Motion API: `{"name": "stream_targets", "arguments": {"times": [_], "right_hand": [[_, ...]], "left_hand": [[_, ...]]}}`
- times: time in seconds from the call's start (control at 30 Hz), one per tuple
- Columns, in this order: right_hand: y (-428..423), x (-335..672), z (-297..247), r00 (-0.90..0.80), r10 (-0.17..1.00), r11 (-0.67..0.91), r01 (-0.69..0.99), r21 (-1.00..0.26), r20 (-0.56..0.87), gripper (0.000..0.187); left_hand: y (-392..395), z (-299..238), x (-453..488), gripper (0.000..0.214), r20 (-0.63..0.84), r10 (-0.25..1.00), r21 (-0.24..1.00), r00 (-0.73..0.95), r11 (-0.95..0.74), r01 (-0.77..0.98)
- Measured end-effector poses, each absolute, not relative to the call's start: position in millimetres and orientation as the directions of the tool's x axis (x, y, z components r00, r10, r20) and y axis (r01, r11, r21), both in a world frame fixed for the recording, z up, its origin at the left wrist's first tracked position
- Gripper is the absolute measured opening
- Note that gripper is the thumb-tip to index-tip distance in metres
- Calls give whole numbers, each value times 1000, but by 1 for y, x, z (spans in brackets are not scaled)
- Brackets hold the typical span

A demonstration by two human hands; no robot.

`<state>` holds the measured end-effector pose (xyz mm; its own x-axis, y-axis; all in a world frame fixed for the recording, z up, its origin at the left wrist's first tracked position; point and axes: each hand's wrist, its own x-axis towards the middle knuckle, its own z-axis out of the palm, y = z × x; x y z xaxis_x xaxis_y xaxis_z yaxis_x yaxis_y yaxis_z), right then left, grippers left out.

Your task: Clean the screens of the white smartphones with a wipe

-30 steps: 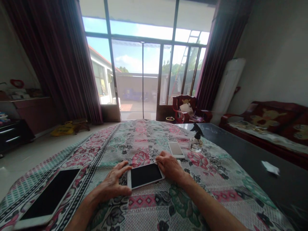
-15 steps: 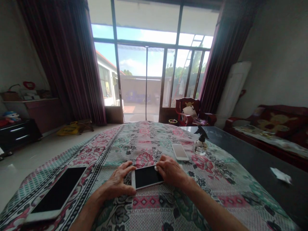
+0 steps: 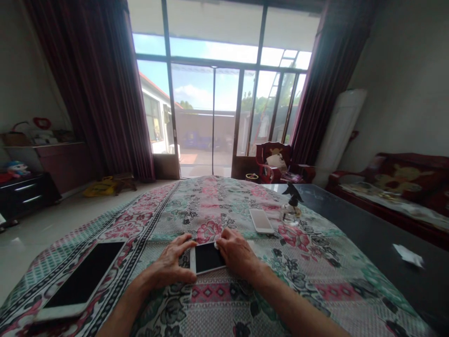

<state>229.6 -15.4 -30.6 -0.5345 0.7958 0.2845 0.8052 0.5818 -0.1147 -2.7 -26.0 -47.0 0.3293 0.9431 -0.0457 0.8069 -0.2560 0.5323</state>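
A smartphone with a white frame and dark screen lies flat on the patterned tablecloth in front of me. My left hand grips its left end, thumb at the near corner and fingertips at the far one. Over the right part of the screen is my right hand, its fingers bunched and pressed down on a small white wad, mostly hidden under them. A larger tablet with a dark screen rests to the left. Beyond my right hand lies a second white phone.
A clear spray bottle with a black trigger head stands at the right of the cloth. Crumpled white paper lies on the dark tabletop. Farther off are a red wooden armchair, a sofa and glass doors.
My right hand has slid left across the phone's screen with the white wad. My left hand keeps its grip on the phone's left end.
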Motion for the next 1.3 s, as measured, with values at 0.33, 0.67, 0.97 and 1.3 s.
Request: {"name": "stream_targets", "arguments": {"times": [0.33, 0.67, 0.97, 1.3], "right_hand": [[-31, 224, -32, -703, 656, 754, 596, -275, 274, 18], [-10, 247, -34, -391, 841, 517, 787, -338, 374, 22], [-32, 228, -34, -511, 801, 569, 812, -133, 311, 20], [-40, 221, -35, -599, 745, 648, 754, -106, 293, 21]], "left_hand": [[-27, -44, -1, 78, -36, 944, 548, 327, -255, 797], [-28, -45, -2, 82, -63, 948, 526, 312, -234, 818], [-26, -47, -2, 80, -27, 939, 514, 343, -281, 810], [-25, -49, -3, 79, 5, 936, 512, 352, -305, 803]]}}
